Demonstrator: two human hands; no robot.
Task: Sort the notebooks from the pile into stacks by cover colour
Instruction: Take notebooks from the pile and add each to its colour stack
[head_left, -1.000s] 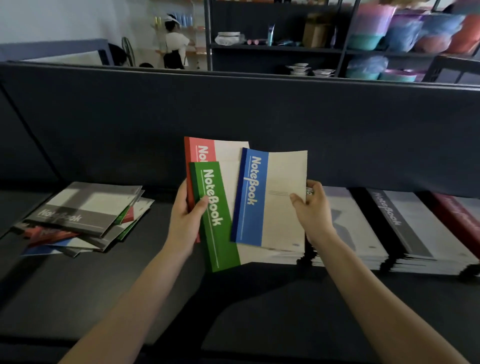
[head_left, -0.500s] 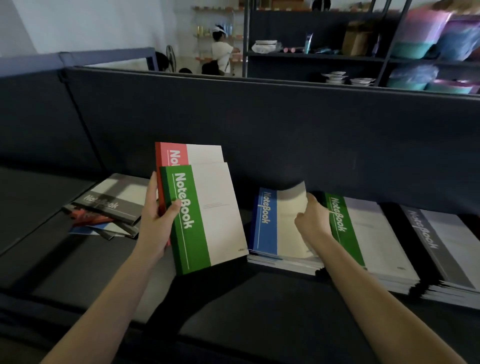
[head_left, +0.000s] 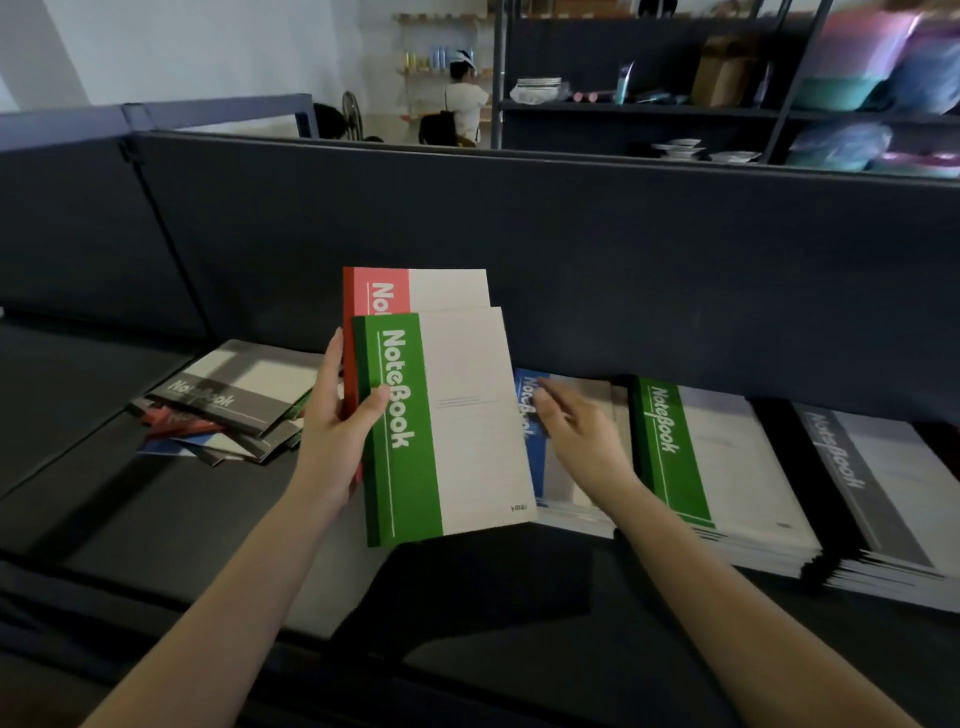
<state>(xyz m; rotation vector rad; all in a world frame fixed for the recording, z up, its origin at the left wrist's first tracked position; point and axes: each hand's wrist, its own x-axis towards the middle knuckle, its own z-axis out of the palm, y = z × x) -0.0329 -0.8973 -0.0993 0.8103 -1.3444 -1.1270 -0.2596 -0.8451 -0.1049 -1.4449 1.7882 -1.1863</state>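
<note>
Right now the left hand (head_left: 337, 431) pinches a green notebook (head_left: 457, 426) over a red notebook (head_left: 415, 291), thumb on the cover; the right hand (head_left: 582, 441) is over the blue stack (head_left: 537, 467), fingers (head_left: 545, 402) loosely apart. Gripped only near the spines, the pair could slip, or green could land on blue instead of the green stack (head_left: 675, 452)

Reads "NoteBook" in white down the band of the raised green notebook (head_left: 447, 426); only "Note" on the red notebook (head_left: 415, 291) behind. Same word on blue stack (head_left: 525, 400), partly hidden, green stack (head_left: 701, 457), grey stack (head_left: 872, 483) and grey notebook (head_left: 234, 384). Corner mark unreadable.
</note>
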